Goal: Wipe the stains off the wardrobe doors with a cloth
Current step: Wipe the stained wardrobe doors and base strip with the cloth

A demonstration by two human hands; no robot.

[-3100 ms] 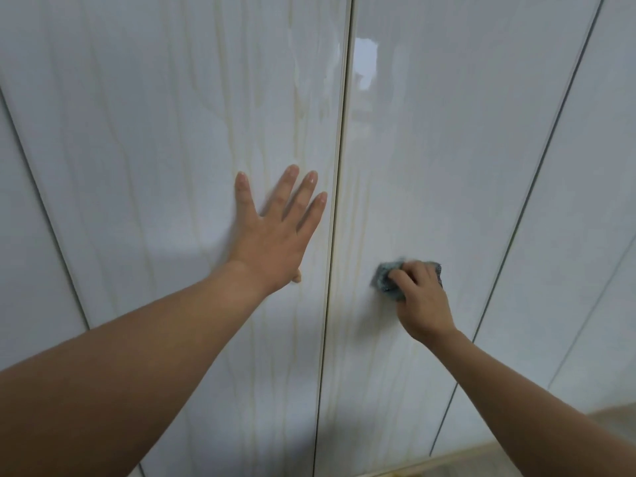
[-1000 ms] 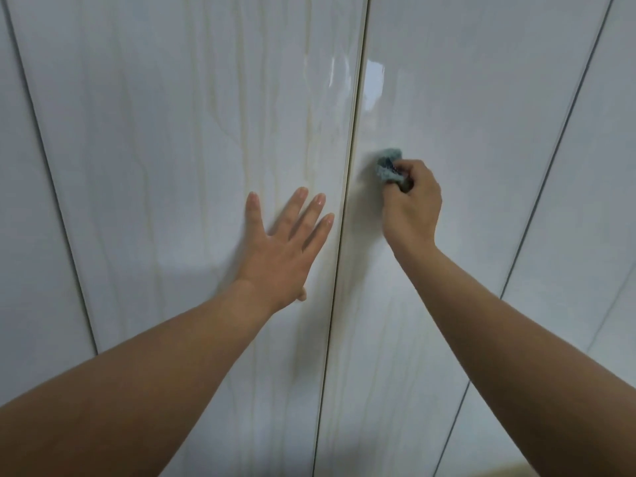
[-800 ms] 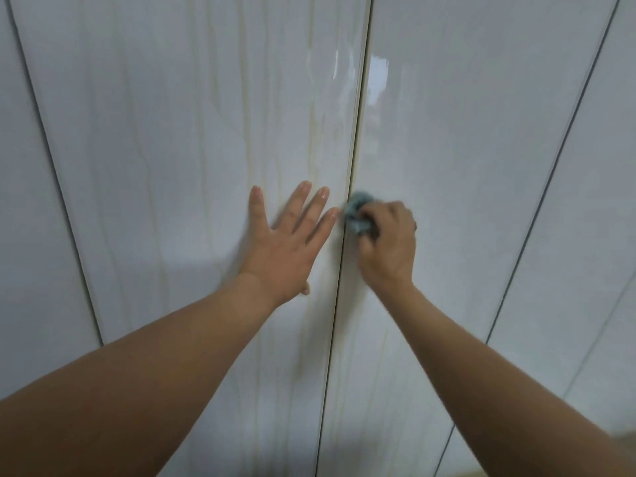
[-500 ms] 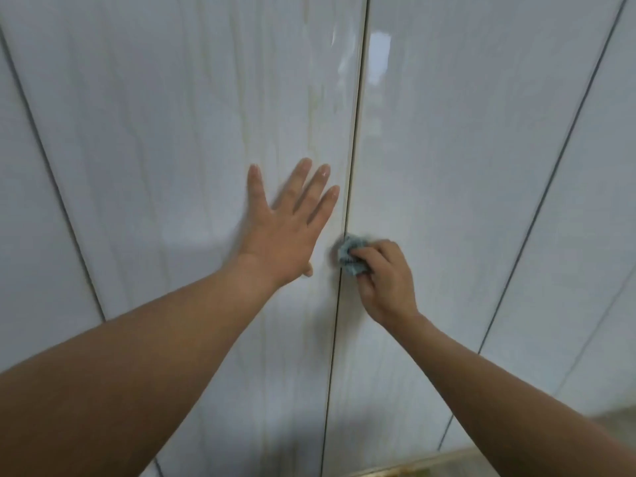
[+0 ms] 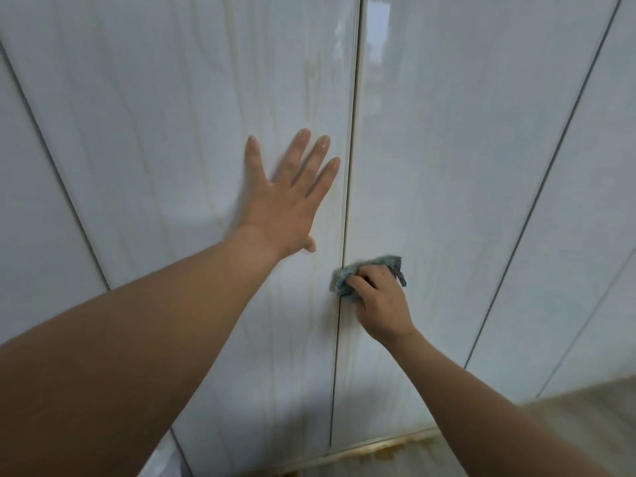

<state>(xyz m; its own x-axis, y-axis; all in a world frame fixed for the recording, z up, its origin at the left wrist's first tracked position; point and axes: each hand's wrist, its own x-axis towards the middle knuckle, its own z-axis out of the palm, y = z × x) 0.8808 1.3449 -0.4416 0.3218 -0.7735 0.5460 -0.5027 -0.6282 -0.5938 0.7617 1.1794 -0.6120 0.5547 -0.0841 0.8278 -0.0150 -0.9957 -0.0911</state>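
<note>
**A:** Two hands are reaching out to the wardrobe doors (image 5: 430, 98). What is each one doing?

**B:** The left hand (image 5: 285, 204) is lying flat on the left door (image 5: 155, 132). Its fingers are straight and spread wide, holding nothing, and its fingertips are sitting just beside the seam (image 5: 348, 187).

**A:** And the other?

**B:** The right hand (image 5: 382, 304) is gripping the cloth (image 5: 344, 282) with curled fingers. It is pressing it against the right door (image 5: 464, 218), lower than the left hand.

**A:** Where exactly is the cloth sitting?

**B:** It is sitting bunched, blue-grey, with its left edge touching the seam. One corner is sticking out past the knuckles on the right.

**A:** Are any marks showing?

**B:** Faint yellowish streaks (image 5: 311, 80) are running down the left door near the seam. Brownish patches are showing on the trim (image 5: 385, 447) under the doors. A strip of floor (image 5: 592, 401) is peeking in at the lower right.
</note>
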